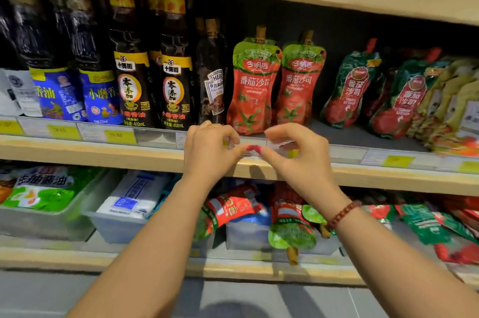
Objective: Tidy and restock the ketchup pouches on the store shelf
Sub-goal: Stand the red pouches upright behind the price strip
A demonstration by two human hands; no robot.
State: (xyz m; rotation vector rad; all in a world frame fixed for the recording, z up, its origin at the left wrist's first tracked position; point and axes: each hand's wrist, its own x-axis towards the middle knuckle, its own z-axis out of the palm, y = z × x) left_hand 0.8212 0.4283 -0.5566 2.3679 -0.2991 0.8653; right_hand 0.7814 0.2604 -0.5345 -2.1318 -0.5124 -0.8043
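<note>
Two red ketchup pouches with green tops (252,84) (299,84) stand upright side by side on the middle shelf (90,154). Right of them, darker green-topped ketchup pouches (351,92) (404,102) lean to the right. My left hand (210,149) and my right hand (298,149) meet at the shelf's front edge just below the upright pouches. The fingertips of both pinch the price label strip (252,153) there. Neither hand holds a pouch.
Dark sesame oil and sauce bottles (129,71) fill the shelf left of the pouches. Yellow-green pouches (453,105) lie at the far right. On the shelf below, clear bins (116,229) hold packets, and loose ketchup pouches (293,227) lie in a heap.
</note>
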